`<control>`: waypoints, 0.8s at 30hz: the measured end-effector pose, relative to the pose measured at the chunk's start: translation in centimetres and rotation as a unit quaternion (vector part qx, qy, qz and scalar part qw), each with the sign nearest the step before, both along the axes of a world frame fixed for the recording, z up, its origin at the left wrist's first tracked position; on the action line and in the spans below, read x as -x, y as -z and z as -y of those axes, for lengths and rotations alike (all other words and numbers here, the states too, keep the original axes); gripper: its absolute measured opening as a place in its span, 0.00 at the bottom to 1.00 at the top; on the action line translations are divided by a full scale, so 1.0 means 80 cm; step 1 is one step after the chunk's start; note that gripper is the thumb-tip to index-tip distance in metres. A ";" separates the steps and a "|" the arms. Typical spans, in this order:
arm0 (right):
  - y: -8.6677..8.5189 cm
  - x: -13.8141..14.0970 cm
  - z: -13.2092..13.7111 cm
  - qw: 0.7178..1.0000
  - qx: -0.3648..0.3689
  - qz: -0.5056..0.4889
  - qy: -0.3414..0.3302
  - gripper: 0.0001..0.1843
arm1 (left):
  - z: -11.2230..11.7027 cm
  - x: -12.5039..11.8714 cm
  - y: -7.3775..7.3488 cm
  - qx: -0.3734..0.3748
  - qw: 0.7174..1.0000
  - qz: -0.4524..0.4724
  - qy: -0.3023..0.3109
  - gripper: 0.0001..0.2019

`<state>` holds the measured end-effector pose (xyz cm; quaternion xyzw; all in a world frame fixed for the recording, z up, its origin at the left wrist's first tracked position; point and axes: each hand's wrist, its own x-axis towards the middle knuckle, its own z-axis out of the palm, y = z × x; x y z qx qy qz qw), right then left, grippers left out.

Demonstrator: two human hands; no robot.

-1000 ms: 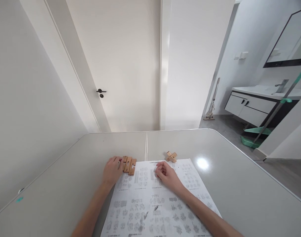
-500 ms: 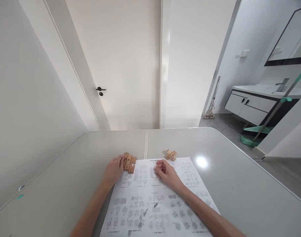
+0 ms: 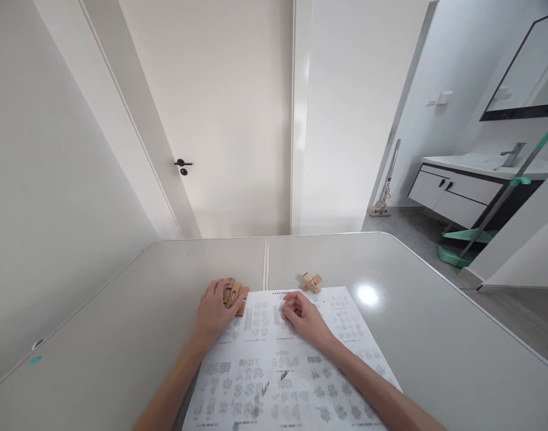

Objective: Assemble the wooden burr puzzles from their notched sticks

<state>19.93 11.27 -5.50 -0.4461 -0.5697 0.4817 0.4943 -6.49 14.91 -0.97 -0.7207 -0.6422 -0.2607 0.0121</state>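
A few flat, notched wooden puzzle pieces (image 3: 235, 294) lie side by side at the top left corner of a printed paper sheet (image 3: 260, 350). Over them spans my left hand (image 3: 214, 310), thumb on their right side and fingers at their upper left, closed around the group and partly covering it. My right hand (image 3: 303, 314) rests on the upper part of the sheet with its fingers curled in; nothing shows in it. Just beyond it, by the sheet's top edge, sits a small wooden cross-shaped interlocking puzzle (image 3: 311, 282).
The sheet carries rows of small grey diagrams on a light grey table (image 3: 121, 335) with a seam down its far half. Behind stands a white door (image 3: 229, 120). To the right are a washbasin cabinet (image 3: 457, 185), a mop (image 3: 387, 179) and a green dustpan (image 3: 453, 256).
My left hand has shifted right and spread across the wooden pieces, its thumb now at their right side. My right hand and the wooden cross have stayed in place.
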 end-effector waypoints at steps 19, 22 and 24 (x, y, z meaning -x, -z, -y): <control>-0.001 0.003 0.001 1.000 0.000 -0.003 0.003 0.12 | -0.011 0.006 0.013 0.047 0.994 0.097 -0.006 0.27; -0.004 0.004 0.002 1.000 -0.003 -0.006 0.002 0.12 | -0.012 0.011 0.016 0.041 0.993 0.114 0.012 0.27; -0.005 0.004 0.002 1.000 -0.003 -0.008 0.000 0.12 | -0.012 0.012 0.016 0.040 0.992 0.119 0.015 0.27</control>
